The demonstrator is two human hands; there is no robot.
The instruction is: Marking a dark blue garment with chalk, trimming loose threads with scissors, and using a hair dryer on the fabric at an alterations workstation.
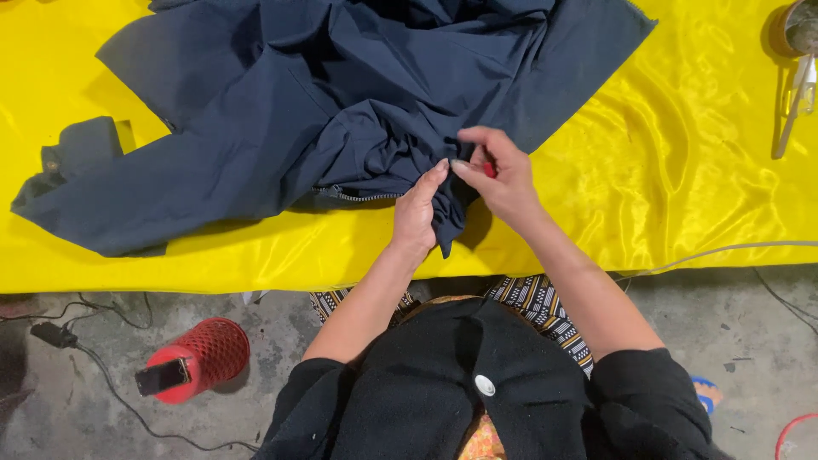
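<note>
Head view: both hands pinch a fold of the navy garment (pixel 324 111) at the near table edge.

Left hand (pixel 417 213) grips bunched cloth just past the zipper (pixel 358 196); right hand (pixel 503 175) is closed on a small red tool (pixel 489 169), likely working a seam. Next move wants cloth held taut and a fine touch. Yellow satin cloth (pixel 682 170) lies beneath; scissors (pixel 797 98) sit far right, a red mesh cone (pixel 200 358) on the floor.

A small sewing workshop is suggested — a work surface draped in shiny yellow satin (pixel 682 170) fills the upper frame, with a dark navy garment (pixel 298 111) spread on it. Below, bare concrete floor (pixel 750 341) is seen, strewn with cables (pixel 111 375).
</note>
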